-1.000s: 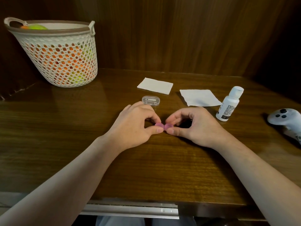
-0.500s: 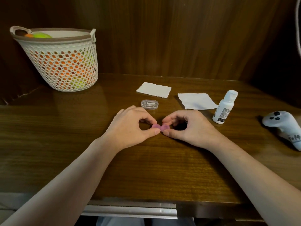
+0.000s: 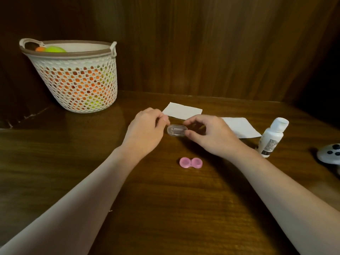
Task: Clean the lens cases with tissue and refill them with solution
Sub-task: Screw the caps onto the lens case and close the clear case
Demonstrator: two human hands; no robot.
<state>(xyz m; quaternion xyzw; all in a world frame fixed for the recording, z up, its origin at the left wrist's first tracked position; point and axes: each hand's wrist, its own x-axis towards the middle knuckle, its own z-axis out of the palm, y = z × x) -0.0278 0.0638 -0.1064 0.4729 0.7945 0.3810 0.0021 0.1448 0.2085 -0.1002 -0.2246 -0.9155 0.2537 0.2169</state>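
Both hands are up at the clear case [image 3: 177,130] now, one at each end of it. My left hand [image 3: 147,130] has its fingers curled in, thumb and fingertips pinching the case's left end. My right hand [image 3: 211,134] mirrors that, thumb below and forefinger arched over the top, closed on the right end. Whether the clear case is lifted or resting on the wooden table [image 3: 165,208], I cannot tell from this angle; something pale lies inside it, too small to make out.

The pink lens case [image 3: 191,162] lies flat on the table, nearer to me than both hands, between the two wrists and touched by neither. Its two round wells sit side by side.

Just beyond the left hand's fingertips there is a folded tissue [image 3: 182,110]. A second tissue [image 3: 239,127] lies spread flat beyond and to the right of the right hand, partly hidden behind it. Further right stands the white solution bottle [image 3: 271,138], upright, cap on, apart from the hand. A white controller [image 3: 330,156] sits at the far right edge. Far off to the left of the left hand stands a mesh basket [image 3: 77,83] with orange and green things showing through its holes.
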